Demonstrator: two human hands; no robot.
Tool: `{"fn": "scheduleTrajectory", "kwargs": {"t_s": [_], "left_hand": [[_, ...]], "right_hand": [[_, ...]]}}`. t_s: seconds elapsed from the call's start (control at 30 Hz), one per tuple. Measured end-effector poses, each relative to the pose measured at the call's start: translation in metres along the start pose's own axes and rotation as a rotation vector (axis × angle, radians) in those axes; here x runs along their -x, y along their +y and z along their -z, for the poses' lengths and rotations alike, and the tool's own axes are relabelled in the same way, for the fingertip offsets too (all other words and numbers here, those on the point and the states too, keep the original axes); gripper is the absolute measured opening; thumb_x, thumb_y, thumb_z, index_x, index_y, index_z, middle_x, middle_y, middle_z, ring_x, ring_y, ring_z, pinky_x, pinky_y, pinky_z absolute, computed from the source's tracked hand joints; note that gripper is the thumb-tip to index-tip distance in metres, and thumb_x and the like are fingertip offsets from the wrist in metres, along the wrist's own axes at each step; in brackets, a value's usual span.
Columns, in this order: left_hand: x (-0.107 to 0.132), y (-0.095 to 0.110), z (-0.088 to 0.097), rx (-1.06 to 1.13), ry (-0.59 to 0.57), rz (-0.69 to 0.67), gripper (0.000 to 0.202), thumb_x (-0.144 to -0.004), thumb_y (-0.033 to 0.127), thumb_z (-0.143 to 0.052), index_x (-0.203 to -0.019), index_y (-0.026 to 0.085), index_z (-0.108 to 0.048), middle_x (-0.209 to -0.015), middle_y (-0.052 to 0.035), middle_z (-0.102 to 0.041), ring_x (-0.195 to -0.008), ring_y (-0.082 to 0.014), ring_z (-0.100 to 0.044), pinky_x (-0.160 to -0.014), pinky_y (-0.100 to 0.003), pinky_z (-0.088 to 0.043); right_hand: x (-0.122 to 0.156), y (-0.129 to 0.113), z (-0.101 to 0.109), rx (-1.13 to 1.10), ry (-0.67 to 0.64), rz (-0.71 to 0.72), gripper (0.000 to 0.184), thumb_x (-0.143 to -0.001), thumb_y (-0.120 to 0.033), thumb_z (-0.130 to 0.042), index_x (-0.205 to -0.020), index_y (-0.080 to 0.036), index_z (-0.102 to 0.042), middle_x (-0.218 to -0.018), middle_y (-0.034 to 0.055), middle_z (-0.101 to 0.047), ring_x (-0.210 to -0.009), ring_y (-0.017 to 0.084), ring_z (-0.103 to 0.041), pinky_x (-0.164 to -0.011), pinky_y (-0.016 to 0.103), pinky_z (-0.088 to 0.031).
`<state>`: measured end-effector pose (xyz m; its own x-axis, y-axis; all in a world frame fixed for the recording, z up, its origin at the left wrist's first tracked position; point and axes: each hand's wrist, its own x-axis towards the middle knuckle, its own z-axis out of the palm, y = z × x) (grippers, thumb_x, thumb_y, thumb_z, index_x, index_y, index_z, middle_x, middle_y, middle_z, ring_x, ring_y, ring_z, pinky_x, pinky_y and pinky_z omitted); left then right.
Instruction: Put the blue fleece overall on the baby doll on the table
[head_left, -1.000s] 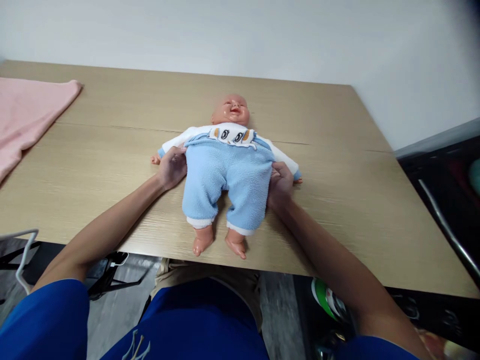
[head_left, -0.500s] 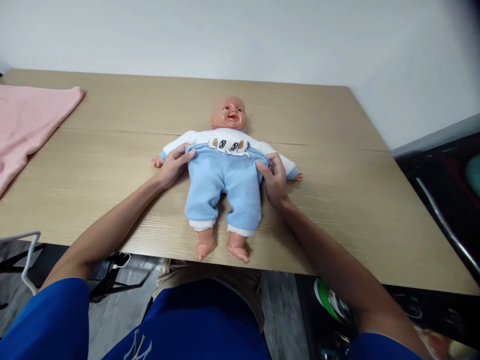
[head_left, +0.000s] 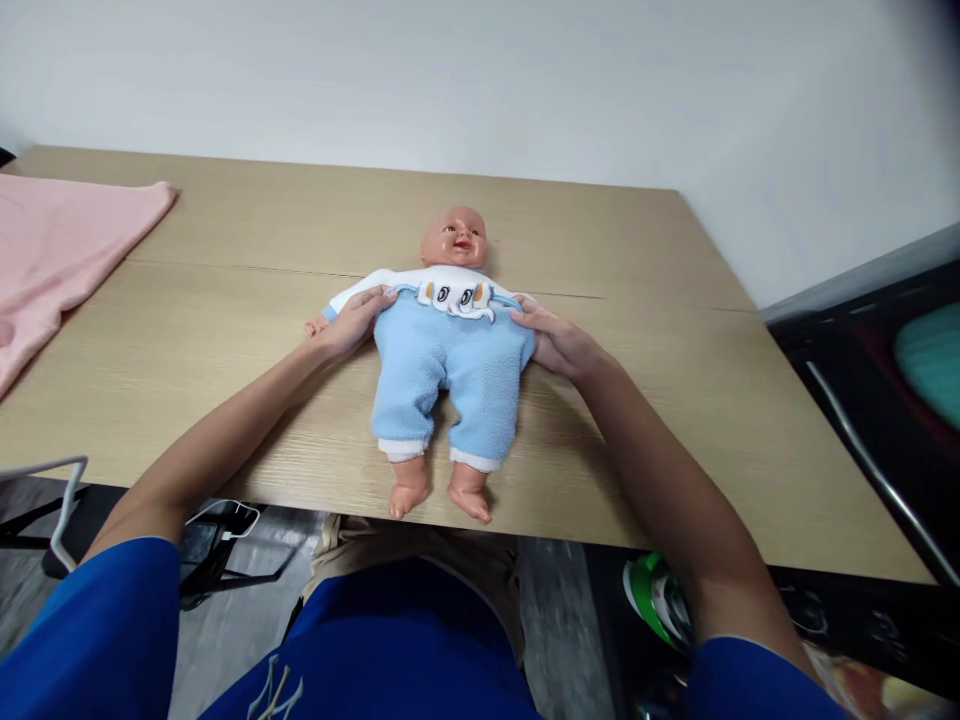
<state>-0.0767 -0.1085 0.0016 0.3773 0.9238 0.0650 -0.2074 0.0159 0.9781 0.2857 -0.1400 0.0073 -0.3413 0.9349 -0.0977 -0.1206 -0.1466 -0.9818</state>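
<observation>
A baby doll (head_left: pixel 453 238) lies on its back on the wooden table (head_left: pixel 637 390), head away from me, feet at the near edge. It wears a white top and light blue fleece trousers (head_left: pixel 448 375) with a cartoon face at the bib. My left hand (head_left: pixel 351 322) pinches the trousers' top edge at the doll's right side. At the other side my right hand (head_left: pixel 551 338) grips the same edge, covering the doll's left arm.
A pink cloth (head_left: pixel 52 255) lies at the table's far left. A white hanger (head_left: pixel 56 500) pokes in below the left edge. Dark furniture (head_left: pixel 885 400) stands to the right, and a green and white object (head_left: pixel 652 600) sits on the floor.
Both hands have slid up along the doll's sides from its hips to its chest, drawing the blue trousers higher. The doll's bare feet show more below the cuffs.
</observation>
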Motion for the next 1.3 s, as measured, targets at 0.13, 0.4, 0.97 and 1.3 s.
{"fn": "scheduleTrajectory", "kwargs": {"t_s": [0.13, 0.4, 0.97, 1.3], "left_hand": [[0.005, -0.009, 0.001, -0.114, 0.029, -0.080, 0.059, -0.094, 0.078, -0.092, -0.104, 0.023, -0.075, -0.091, -0.0024, -0.065, -0.083, -0.0194, -0.057, -0.077, -0.032, -0.047], [0.004, -0.020, 0.002, -0.122, 0.078, -0.150, 0.055, -0.095, 0.077, -0.091, -0.099, 0.025, -0.074, -0.089, -0.0016, -0.059, -0.081, -0.0201, -0.052, -0.076, -0.034, -0.045], [0.006, -0.020, -0.007, -0.106, 0.213, -0.246, 0.063, -0.093, 0.085, -0.089, -0.105, 0.026, -0.073, -0.097, -0.0030, -0.070, -0.093, -0.0216, -0.064, -0.090, -0.033, -0.054], [0.006, -0.023, -0.009, -0.074, 0.285, -0.294, 0.055, -0.095, 0.080, -0.090, -0.106, 0.029, -0.073, -0.101, -0.0027, -0.070, -0.099, -0.0231, -0.066, -0.096, -0.036, -0.056]], "right_hand": [[-0.003, 0.006, -0.001, -0.039, 0.087, 0.077, 0.050, -0.085, -0.070, -0.097, -0.108, -0.032, -0.075, -0.115, 0.0045, -0.085, -0.120, 0.036, -0.079, -0.117, 0.057, -0.066], [-0.012, 0.014, -0.008, -0.118, 0.279, 0.280, 0.057, -0.075, -0.054, -0.109, -0.103, -0.032, -0.064, -0.105, -0.0023, -0.075, -0.107, 0.023, -0.077, -0.107, 0.042, -0.069], [-0.007, 0.034, -0.017, 0.170, 0.416, 0.436, 0.050, -0.084, -0.065, -0.100, -0.113, -0.033, -0.075, -0.111, 0.0005, -0.074, -0.107, 0.022, -0.071, -0.106, 0.036, -0.064], [-0.012, 0.045, -0.021, 0.313, 0.608, 0.553, 0.031, -0.100, -0.055, -0.087, -0.115, -0.032, -0.073, -0.115, 0.0032, -0.076, -0.107, 0.023, -0.072, -0.104, 0.038, -0.063]]}}
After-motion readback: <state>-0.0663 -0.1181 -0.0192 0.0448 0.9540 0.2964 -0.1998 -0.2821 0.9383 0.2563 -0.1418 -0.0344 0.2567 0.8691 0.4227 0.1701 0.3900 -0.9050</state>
